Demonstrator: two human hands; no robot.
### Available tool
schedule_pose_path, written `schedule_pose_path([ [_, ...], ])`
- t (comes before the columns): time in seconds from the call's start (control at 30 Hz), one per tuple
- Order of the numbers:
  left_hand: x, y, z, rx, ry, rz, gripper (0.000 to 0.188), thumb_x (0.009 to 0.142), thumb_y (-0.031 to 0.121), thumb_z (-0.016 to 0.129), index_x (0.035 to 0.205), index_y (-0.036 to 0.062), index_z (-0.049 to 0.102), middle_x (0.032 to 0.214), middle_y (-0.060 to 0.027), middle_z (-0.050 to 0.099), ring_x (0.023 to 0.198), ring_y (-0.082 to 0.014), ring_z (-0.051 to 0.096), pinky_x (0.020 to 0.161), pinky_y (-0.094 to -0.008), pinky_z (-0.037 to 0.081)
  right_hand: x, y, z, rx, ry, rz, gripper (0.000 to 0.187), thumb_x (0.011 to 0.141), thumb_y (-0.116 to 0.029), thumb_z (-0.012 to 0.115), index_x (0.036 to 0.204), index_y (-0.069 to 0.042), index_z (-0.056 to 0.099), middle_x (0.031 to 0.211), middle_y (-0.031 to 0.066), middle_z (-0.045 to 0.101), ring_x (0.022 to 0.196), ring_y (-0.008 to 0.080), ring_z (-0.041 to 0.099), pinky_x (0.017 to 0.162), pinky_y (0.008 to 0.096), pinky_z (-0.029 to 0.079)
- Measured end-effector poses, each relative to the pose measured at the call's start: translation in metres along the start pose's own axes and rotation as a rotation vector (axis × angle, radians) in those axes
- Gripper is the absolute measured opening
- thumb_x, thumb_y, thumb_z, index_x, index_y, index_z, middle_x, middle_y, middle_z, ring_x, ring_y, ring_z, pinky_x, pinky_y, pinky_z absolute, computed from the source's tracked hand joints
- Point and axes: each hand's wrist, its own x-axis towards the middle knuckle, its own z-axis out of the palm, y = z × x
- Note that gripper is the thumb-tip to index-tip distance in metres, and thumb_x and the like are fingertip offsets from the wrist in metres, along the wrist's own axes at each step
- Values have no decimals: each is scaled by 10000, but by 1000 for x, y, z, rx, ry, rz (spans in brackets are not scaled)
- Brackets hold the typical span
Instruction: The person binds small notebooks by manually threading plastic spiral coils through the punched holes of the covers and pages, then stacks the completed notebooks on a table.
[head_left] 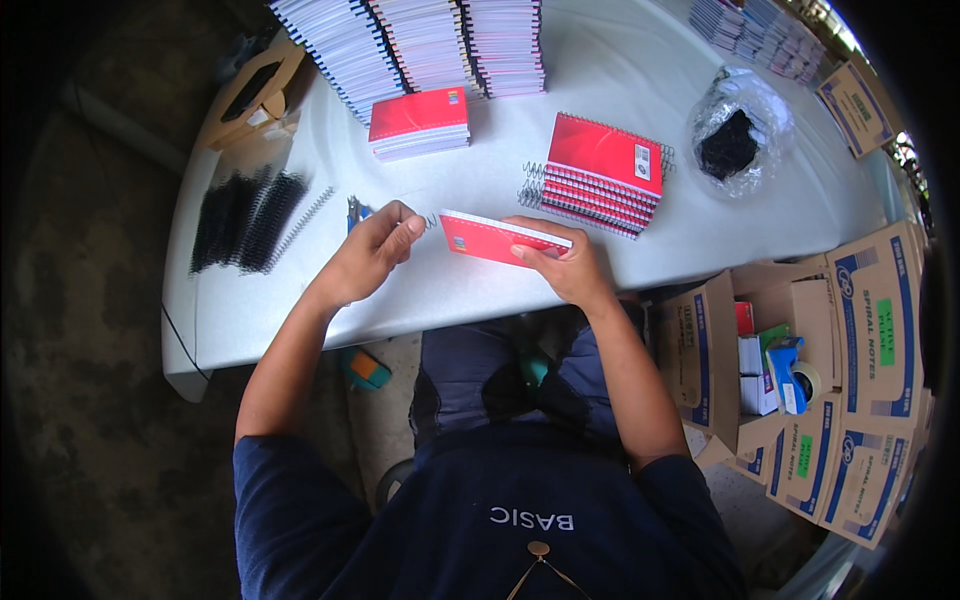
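My right hand [568,264] grips the right end of a thin red-covered notebook [488,240], thumb on the cover and fingers behind. The notebook is tilted, its white page edge with a row of holes facing up. Close to its left corner, my left hand [378,248] is closed in a pinch on a spiral wire coil [431,221]; only a short stretch of the coil shows past the fingers. Just beyond that hand lie blue-handled pliers [357,212]. Farther back sits a stack of unbound red notebooks [420,122]. To the right, red notebooks with coils [605,165] are piled up, wire ends sticking out.
Dark spiral coils [245,222] lie in a bunch on the white-covered table [660,280] at left. Tall paper stacks [425,45] stand at the back. A plastic bag [738,135] holds something black. Cardboard boxes [870,330] and a blue tape dispenser [788,375] are at right.
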Motion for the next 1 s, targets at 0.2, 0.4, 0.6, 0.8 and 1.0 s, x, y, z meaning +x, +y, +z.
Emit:
schedule_pose_path([
  [0.2,7,11,6,-56,-18,-204,394,962,399,437,802,53,539,624,28,426,560,-54,388,503,-202,319,-1,-2,-2,-36,-36,6,298,825,-24,623,1122,-36,634,1012,62,669,875,76,572,816,230,459],
  [0.4,18,11,-10,-243,-83,-231,225,901,264,583,797,66,563,672,17,504,578,-57,457,501,-191,348,0,2,-3,-33,-77,-10,297,821,-27,624,1118,-37,635,1011,80,678,875,81,589,821,232,461],
  [0.6,17,48,-9,218,-10,138,234,747,122,724,927,54,592,986,-52,560,812,-182,540,732,-330,439,1,-7,-1,-70,-68,-36,308,821,-27,624,1129,-40,628,1021,93,675,883,96,595,823,244,466],
  [0.8,15,49,13,1053,127,366,815,684,388,739,1344,80,374,1274,-224,419,1204,-358,391,1012,-472,252,-11,-2,4,-156,-61,-76,305,828,-9,606,1131,-33,619,1038,134,665,896,167,634,805,272,478],
  [1.0,-50,-52,84,1181,261,613,1078,715,746,457,1351,-105,270,1382,-340,283,1346,-456,167,1044,-613,87,-32,-4,28,-158,61,-145,279,839,4,590,1116,-11,615,1049,152,656,946,209,646,806,296,491],
])
